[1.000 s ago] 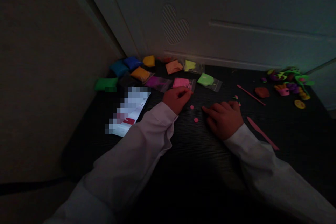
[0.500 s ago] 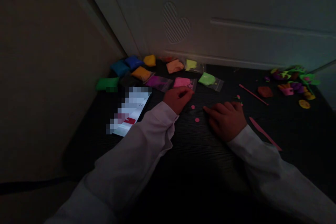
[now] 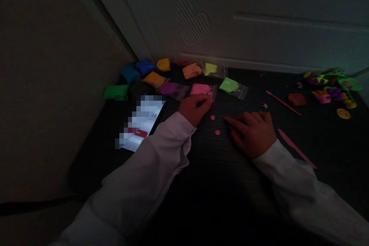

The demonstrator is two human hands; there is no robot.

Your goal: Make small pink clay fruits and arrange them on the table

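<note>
Just in front of a bag of pink clay (image 3: pixel 201 90), my left hand (image 3: pixel 195 109) is closed in a pinch. Whatever is between the fingertips is too small and dark to make out. Two small flat pink clay discs (image 3: pixel 217 132) lie on the dark table between my hands. My right hand (image 3: pixel 251 133) rests palm down to their right, its index finger stretched towards the discs and the other fingers partly bent. A tiny green and pink clay piece (image 3: pixel 264 105) lies beyond its knuckles. To its right is a pink plastic clay knife (image 3: pixel 296 148).
A lit phone (image 3: pixel 144 123) lies left of my left forearm. Bags of coloured clay, among them light green (image 3: pixel 230 85) and orange (image 3: pixel 155 80), line the back. A thin pink stick tool (image 3: pixel 283 103), a reddish-brown lump (image 3: pixel 296 99) and clay figures (image 3: pixel 334 94) are at right.
The view has shifted slightly, so the things at right appear a little farther right. My hands keep nearly the same pose, and the pink discs lie as before.
</note>
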